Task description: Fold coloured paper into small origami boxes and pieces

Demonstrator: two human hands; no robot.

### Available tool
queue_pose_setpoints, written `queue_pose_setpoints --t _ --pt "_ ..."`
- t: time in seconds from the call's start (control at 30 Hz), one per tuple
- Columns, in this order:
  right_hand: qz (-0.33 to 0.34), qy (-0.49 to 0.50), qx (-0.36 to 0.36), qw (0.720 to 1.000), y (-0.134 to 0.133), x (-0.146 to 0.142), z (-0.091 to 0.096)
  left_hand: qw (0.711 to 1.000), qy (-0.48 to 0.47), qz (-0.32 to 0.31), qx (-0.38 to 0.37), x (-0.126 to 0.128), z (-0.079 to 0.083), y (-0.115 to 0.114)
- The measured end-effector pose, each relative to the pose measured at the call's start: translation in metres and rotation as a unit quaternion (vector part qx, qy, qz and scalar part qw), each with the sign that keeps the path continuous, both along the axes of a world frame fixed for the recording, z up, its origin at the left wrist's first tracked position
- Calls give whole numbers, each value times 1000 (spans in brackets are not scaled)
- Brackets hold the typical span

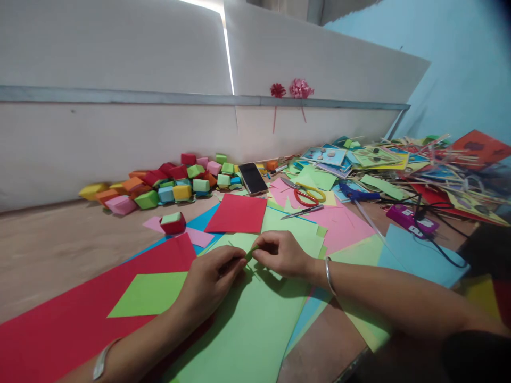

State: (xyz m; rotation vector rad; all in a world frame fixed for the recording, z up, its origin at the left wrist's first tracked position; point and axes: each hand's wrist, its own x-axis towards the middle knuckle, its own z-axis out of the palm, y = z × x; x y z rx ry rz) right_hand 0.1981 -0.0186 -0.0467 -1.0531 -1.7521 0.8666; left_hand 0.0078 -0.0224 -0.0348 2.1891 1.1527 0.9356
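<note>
Between my two hands is a small strip of green paper (251,252), pinched at both ends. My left hand (217,271) grips its left end with thumb and forefinger. On the other end, the fingers of my right hand (281,254) are closed. Fingers cover much of the strip, so its full shape is hidden. Beneath both hands lies a large light green sheet (247,330). A bright green piece of paper (149,294) rests on a red sheet (80,298) by my left forearm. Just beyond my hands is a red square of paper (237,213).
Many small folded paper boxes (181,191) are heaped against the board, with one red box (173,222) apart. Scissors (307,194), a craft knife (302,212), a phone (253,178), a blue glue gun (357,192) and a purple power strip (413,219) lie farther off.
</note>
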Motion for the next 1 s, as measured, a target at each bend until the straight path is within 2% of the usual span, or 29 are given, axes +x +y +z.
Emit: queue_pose_setpoints --t 0.1,0.27,0.43,0.57,0.83,1.0 --pt "-25 -60 73 995 -1 1 2 1000 15 -9 5 0 -1 0" --pt "-40 -144 184 971 -3 3 2 997 34 -22 63 -1 -3 1" --pt "-56 -178 219 958 -6 1 3 992 28 -35 117 0 -3 -1" --pt "-59 -210 254 942 -7 0 3 992 3 -55 114 1 -1 -3" --pt "-68 -288 387 873 -12 -3 2 989 -23 -78 120 1 -1 -5" --pt "-71 -317 387 863 -19 -4 7 984 -7 -80 160 2 -2 -5"
